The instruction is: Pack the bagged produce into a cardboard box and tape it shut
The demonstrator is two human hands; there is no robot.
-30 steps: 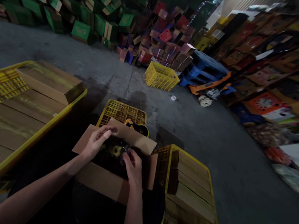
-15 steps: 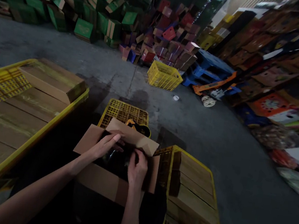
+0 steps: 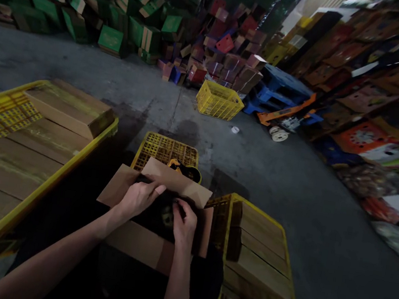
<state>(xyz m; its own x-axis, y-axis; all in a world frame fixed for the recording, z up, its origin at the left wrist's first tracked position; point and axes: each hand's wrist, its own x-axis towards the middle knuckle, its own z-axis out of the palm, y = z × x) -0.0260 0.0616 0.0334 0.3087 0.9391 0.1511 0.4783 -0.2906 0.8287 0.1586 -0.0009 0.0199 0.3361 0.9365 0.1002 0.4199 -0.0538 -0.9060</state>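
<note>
An open cardboard box (image 3: pixel 140 243) rests at my lap, its flaps folded outward. Dark, slightly glossy plastic film (image 3: pixel 154 215) lines the inside; a paler patch shows near its middle, too dim to identify. My left hand (image 3: pixel 139 198) is over the box's left side, fingers curled and thumb pointing right, closed on the film's edge. Over the right side, my right hand (image 3: pixel 184 222) pinches the dark film between thumb and fingertips. Beyond the rear flap lies a black and yellow tape dispenser (image 3: pixel 186 170) on an upturned yellow crate (image 3: pixel 166 145).
To my left stands a large yellow crate (image 3: pixel 70 158) holding several closed cardboard boxes (image 3: pixel 67 107). Another yellow crate (image 3: pixel 285 240) with boxes is close on my right. Farther off are a yellow crate (image 3: pixel 219 101), an orange pallet jack (image 3: pixel 287 113), blue pallets (image 3: pixel 282 84) and heaped green boxes (image 3: pixel 111 39).
My left hand has drawn back slightly left and down, its fingers curling from a flatter pose. The right hand stays near the same place, and the film between them has shifted.
</note>
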